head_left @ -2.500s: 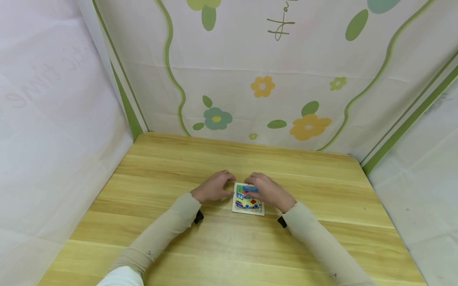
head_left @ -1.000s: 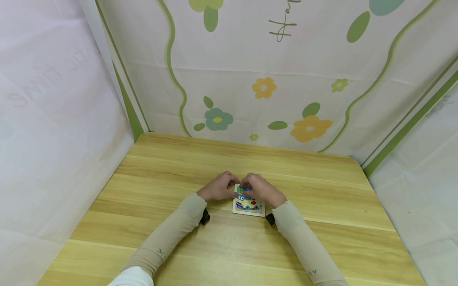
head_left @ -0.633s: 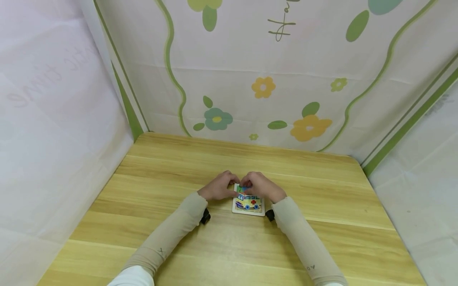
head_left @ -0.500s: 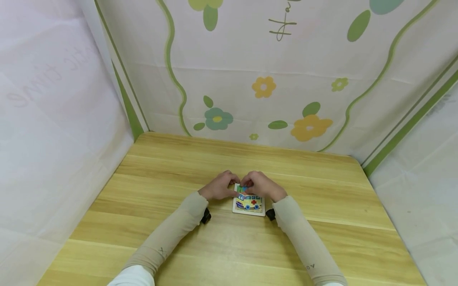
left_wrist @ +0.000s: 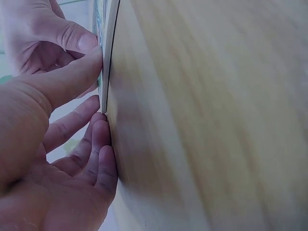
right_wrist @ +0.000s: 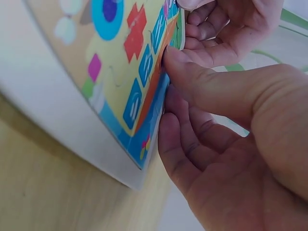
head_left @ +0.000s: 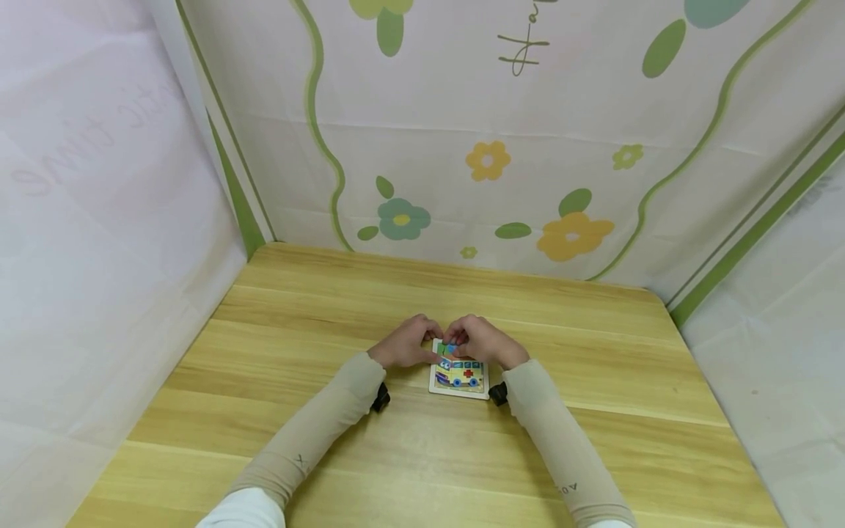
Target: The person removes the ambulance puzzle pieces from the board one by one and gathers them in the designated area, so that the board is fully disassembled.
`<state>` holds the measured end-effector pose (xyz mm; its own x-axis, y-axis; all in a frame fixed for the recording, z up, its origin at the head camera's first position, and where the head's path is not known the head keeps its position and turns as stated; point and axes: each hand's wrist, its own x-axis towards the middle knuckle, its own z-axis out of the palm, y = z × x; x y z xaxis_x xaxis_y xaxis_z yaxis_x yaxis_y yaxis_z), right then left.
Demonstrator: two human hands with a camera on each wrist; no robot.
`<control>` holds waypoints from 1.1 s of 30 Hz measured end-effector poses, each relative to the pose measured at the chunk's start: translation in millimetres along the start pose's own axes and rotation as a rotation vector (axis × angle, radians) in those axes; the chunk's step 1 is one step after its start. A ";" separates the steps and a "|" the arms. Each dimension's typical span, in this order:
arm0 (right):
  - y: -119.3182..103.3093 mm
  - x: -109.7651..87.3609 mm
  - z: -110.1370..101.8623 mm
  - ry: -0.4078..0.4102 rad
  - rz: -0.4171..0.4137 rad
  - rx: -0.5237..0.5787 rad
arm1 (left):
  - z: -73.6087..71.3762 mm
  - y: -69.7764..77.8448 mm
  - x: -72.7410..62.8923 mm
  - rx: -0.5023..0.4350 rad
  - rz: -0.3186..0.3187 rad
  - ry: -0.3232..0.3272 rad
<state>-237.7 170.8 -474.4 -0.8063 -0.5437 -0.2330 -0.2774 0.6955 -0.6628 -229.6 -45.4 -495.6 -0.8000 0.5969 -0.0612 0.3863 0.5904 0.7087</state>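
Puzzle board [head_left: 460, 377] is lying on the worktop [head_left: 422, 455], between 5 and 6 o'clock in my head view; I'm seeing the left hand [head_left: 406, 345] gripping its 11 o'clock corner, the right hand [head_left: 483, 345] pinching its 12 o'clock edge.

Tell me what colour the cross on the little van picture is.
The cross is red, seen best in the right wrist view.

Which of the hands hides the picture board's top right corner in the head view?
The right hand; the left hand sits at the left edge of the board.
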 end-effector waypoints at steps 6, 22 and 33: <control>1.2 2.0 0.6 -0.025 0.022 -0.011 | 0.6 0.7 -1.3 0.006 0.003 0.003; -4.3 -2.5 1.8 -0.011 0.031 -0.025 | 0.7 2.7 -2.5 0.003 0.003 0.009; -2.3 -2.7 -0.4 0.009 -0.015 -0.023 | -0.3 5.5 -2.4 0.020 -0.013 0.002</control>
<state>-235.1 170.8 -471.9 -0.8065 -0.5500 -0.2170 -0.3014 0.6983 -0.6492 -225.7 -43.9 -491.4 -0.8062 0.5876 -0.0689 0.3848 0.6092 0.6934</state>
